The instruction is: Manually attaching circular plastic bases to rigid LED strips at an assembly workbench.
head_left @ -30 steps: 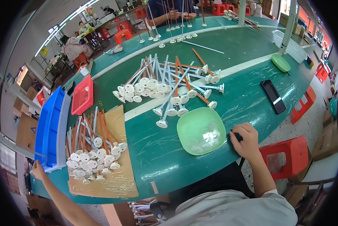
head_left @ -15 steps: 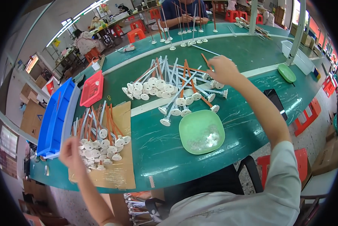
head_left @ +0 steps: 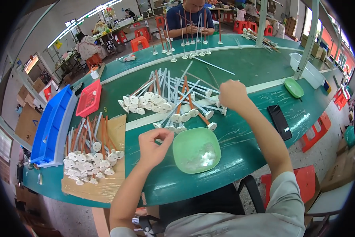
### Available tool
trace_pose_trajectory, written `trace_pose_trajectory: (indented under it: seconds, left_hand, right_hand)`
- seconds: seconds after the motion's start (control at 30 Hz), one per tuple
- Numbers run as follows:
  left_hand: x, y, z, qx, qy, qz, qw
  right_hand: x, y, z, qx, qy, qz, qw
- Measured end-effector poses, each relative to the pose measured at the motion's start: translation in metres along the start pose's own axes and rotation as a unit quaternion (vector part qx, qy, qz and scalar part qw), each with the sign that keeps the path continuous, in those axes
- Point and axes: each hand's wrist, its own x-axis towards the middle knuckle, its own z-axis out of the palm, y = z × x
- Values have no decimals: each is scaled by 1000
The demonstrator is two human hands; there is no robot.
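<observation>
My right hand (head_left: 233,94) is closed at the right end of a loose pile of flat sticks with round white discs (head_left: 149,98). A thin, blurred stick (head_left: 212,76) runs up and left from its fingers. My left hand (head_left: 154,147) pinches thumb and forefinger together beside the left rim of a light green bowl (head_left: 180,138). Whatever is in that pinch, if anything, is too small to see. Small clear, shiny bits (head_left: 206,156) lie in the bowl. More disc-ended sticks (head_left: 91,162), brown and silver, lie bunched on a cardboard sheet (head_left: 113,177) at the left.
A blue tray (head_left: 51,130) and a red basket (head_left: 89,98) stand at the left. Several sticks stand upright on their discs (head_left: 184,57) before a person (head_left: 181,19) across the table. A phone (head_left: 279,121) and a smaller green dish (head_left: 293,87) lie at the right.
My left hand has moved right, from the cardboard bunch to the green bowl's rim. My right hand stays at the pile's right end. The whole view has shifted slightly.
</observation>
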Motion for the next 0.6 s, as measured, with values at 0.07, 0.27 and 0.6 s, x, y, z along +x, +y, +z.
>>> trace_pose_trajectory:
  seconds: [0.07, 0.27, 0.6]
  left_hand:
    - [1, 12, 4, 14, -47, -16, 999]
    - [-12, 20, 18, -51, -80, -28, 995]
    - [-32, 41, 25, -126, -146, -170, 966]
  right_hand:
    - [-23, 21, -8, 79, -51, -23, 995]
    - [-49, 30, -5, 536, -220, -11, 815]
    - [-79, -84, 17, 706, -303, 27, 640]
